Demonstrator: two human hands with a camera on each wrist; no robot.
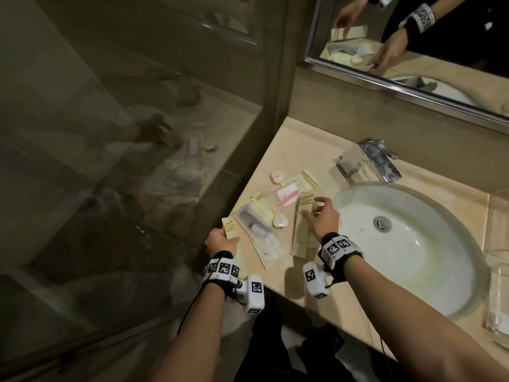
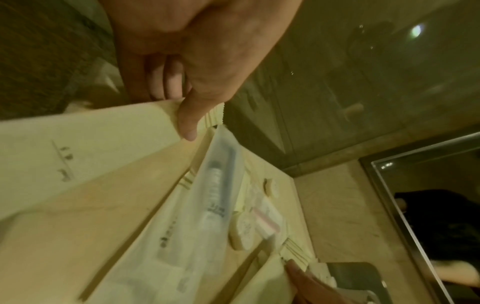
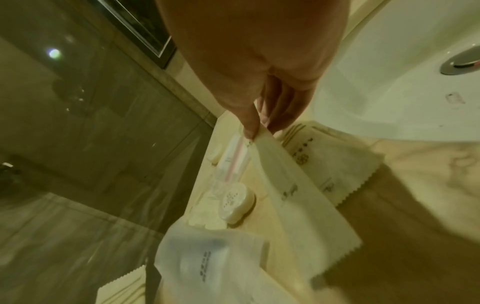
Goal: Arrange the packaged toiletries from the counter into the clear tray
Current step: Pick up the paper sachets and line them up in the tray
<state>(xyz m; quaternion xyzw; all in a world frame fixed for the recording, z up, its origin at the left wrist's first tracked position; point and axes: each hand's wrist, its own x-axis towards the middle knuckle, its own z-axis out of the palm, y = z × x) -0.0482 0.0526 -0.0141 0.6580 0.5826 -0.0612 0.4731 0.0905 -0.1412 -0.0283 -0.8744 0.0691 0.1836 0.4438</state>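
Observation:
Several cream paper packets and clear bags of toiletries lie scattered on the beige counter (image 1: 278,150) left of the sink. My left hand (image 1: 229,238) grips one cream packet (image 1: 229,226) at the counter's left edge, thumb on top (image 2: 185,123) of the packet (image 2: 91,142). My right hand (image 1: 311,212) pinches the top end of a long cream packet (image 1: 300,230), thumb and fingers closed on it (image 3: 255,128), so that the packet (image 3: 298,197) slopes up off the counter. The clear tray (image 1: 494,296) stands at the far right edge, apart from both hands.
A frosted toothbrush bag (image 1: 256,226), two round soaps (image 1: 280,220) (image 1: 276,177) and a bag with a pink item (image 1: 287,194) lie between my hands. The white sink (image 1: 407,244) and chrome faucet (image 1: 377,161) are to the right. A glass wall (image 1: 124,161) borders the left.

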